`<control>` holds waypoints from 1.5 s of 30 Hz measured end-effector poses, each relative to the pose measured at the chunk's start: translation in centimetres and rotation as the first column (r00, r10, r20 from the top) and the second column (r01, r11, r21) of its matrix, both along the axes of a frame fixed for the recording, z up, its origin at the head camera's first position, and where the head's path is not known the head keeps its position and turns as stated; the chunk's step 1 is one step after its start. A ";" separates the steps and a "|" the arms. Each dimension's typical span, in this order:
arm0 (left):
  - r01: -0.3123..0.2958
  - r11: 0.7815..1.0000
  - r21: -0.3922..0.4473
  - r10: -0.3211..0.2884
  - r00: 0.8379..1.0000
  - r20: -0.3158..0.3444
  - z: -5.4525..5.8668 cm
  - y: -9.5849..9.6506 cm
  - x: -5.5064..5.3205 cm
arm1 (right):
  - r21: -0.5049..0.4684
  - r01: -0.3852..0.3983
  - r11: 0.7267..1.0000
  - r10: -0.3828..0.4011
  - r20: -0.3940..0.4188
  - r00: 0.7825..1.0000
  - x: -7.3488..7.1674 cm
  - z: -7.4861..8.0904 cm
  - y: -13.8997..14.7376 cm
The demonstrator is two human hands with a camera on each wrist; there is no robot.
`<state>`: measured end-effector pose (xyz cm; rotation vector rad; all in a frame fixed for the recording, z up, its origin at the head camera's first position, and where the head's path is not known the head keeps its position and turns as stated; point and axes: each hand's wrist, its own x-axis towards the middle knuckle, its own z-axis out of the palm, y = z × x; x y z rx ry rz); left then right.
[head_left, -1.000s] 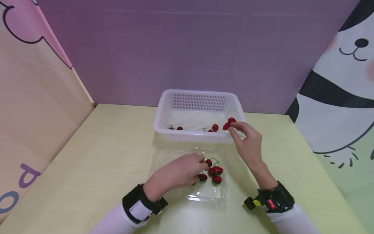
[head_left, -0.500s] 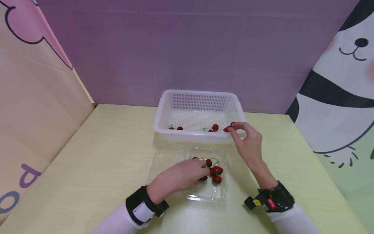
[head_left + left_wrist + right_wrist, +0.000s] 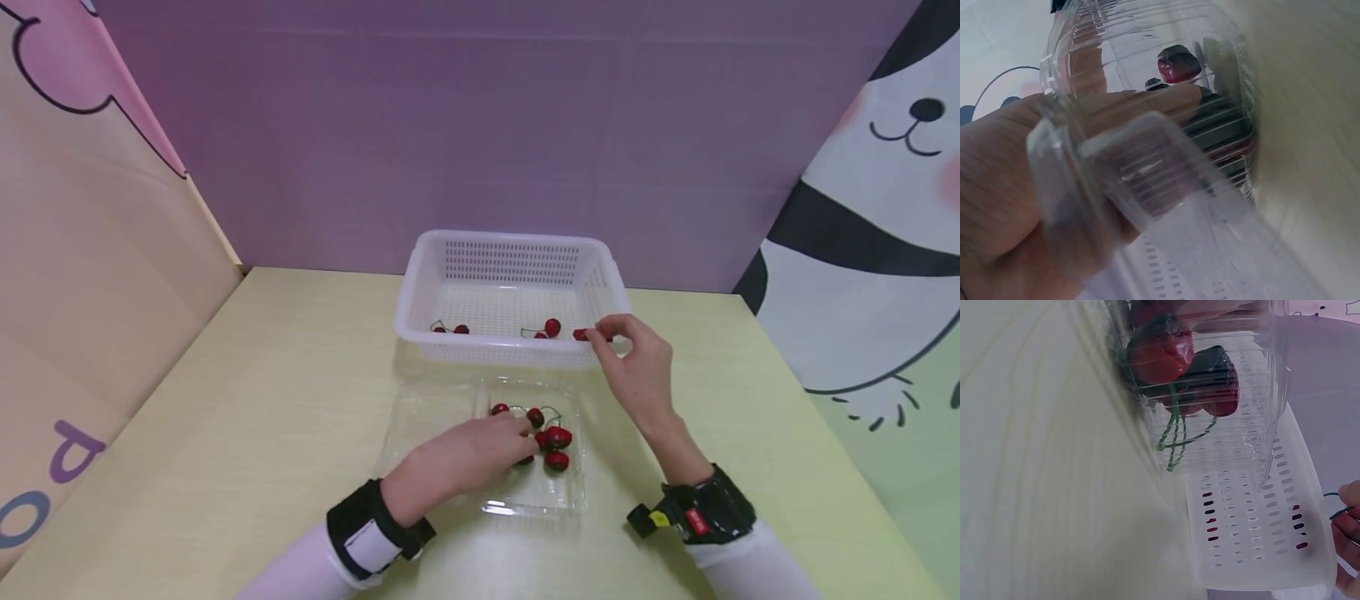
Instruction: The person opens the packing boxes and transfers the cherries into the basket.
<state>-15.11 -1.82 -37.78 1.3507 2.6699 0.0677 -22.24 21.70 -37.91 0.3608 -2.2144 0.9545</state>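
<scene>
My right hand [image 3: 637,358] pinches green cherry stems [image 3: 1337,509] between thumb and fingertips at the right front of the white slotted basket [image 3: 510,354]. Red cherries [image 3: 580,335] show low inside the rim beneath those fingers, partly covered by them. My left hand [image 3: 472,454] reaches into the clear plastic clamshell box [image 3: 532,504], its fingers spread over a cluster of dark red cherries [image 3: 557,437]. In the left wrist view a straight finger [image 3: 1166,103] runs up to the dark fruit behind ribbed plastic; the thumb is mostly screened by the box.
Two stemmed pairs of cherries lie in the basket, one pair [image 3: 450,329] at left and one [image 3: 551,327] nearer the middle. The clamshell's lid [image 3: 423,408] is folded out to the left on the pale wooden table [image 3: 285,400]. A purple backdrop [image 3: 480,142] stands behind.
The right hand's cherries have sunk lower into the basket while that hand stays nearly still. My left hand has shifted slightly right and toward me, uncovering a cherry at the box's back left.
</scene>
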 end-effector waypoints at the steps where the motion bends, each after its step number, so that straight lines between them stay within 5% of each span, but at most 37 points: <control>1: -0.001 1.000 -0.002 0.001 1.000 0.005 0.0 0.0 0.0 | 0.001 0.000 1.000 0.000 0.008 1.000 0.0 0.0 0.0; 32: 0.001 1.000 0.026 -0.002 1.000 0.023 -0.2 0.5 0.0 | 0.011 -0.036 0.999 0.035 0.031 0.999 0.0 -0.1 0.0; 45: 0.024 0.998 0.055 -0.022 0.999 -0.028 -0.1 0.4 -0.1 | 0.001 -0.053 0.999 0.053 0.028 0.998 0.0 -0.1 0.0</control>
